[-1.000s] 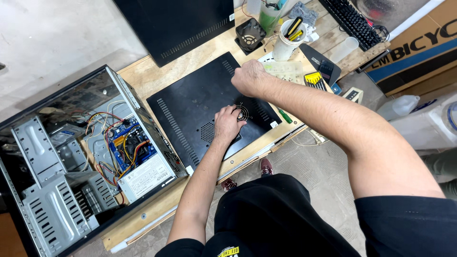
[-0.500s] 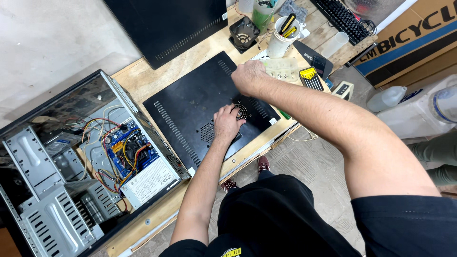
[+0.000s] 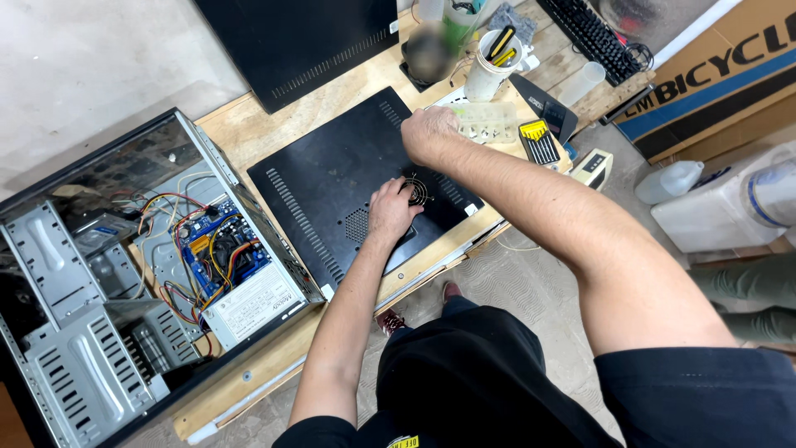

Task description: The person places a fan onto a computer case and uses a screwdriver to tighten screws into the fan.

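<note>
**benchrat:** ok so our left hand (image 3: 391, 209) is lying palm down on the black side panel (image 3: 348, 187), fingers spread loosely around the round wire fan grille (image 3: 419, 191), not clamped on anything. Our right hand (image 3: 427, 133) is curled into a loose fist at the panel's far edge, right up against the clear compartment tray (image 3: 489, 122). We can't tell if it's pinching a screw or nothing at all, the knuckles hide it

**tinkerbox:** and the panel is flat on the wooden bench (image 3: 249, 124), between the open PC case (image 3: 149, 274) on our left and the tool clutter on our right. We'd guess it's thin sheet steel: light, a bit floppy in the middle, with sharp folded edges. Best held by the two long edges, not by the grille, which looks like it would bend easily

**benchrat:** agreed, and painted metal slides on wood, so our flat palm is probably what pins it. Further out we've got the white cup of tools (image 3: 487, 66), the yellow bit set (image 3: 539, 141), a second black panel (image 3: 307, 41) at the back and a keyboard (image 3: 593, 37) past that
</note>
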